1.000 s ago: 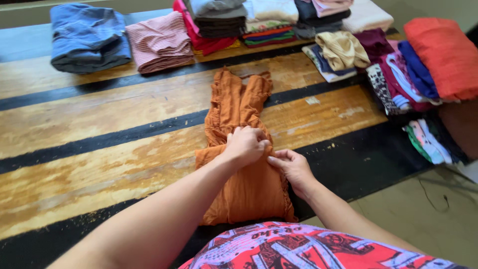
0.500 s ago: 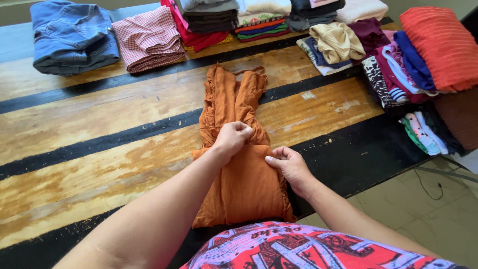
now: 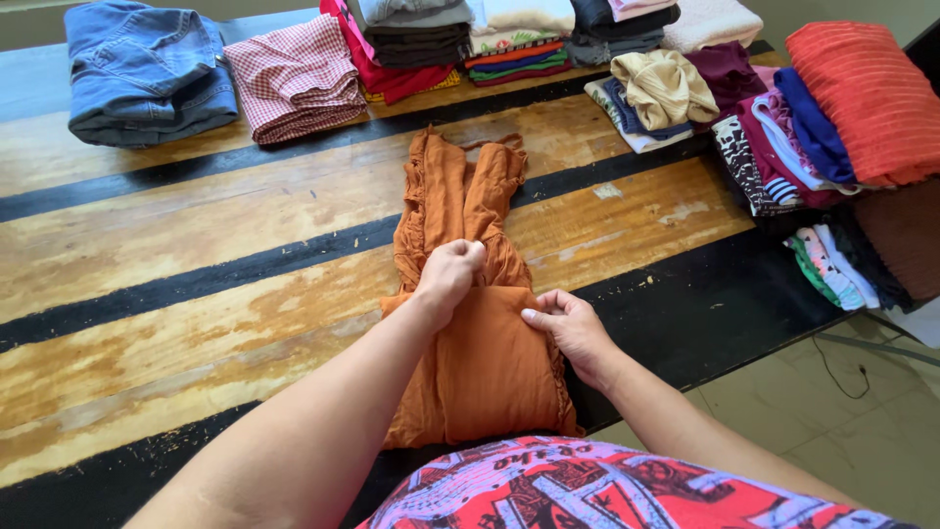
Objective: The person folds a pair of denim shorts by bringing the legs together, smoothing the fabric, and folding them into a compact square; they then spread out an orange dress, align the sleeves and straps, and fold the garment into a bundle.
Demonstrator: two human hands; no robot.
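Pinching the orange garment (image 3: 480,362) mid-length on the desk (image 3: 166,294), your left hand (image 3: 448,277) has slid a little farther up the cloth than half a second ago. Your right hand (image 3: 573,328) stays clamped on the right edge of the fold. Jeans (image 3: 147,69) and checked cloth (image 3: 294,78) sit well behind.

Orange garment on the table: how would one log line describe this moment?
left hand: gripping orange garment | right hand: pinching its edge | table: folded clothes behind
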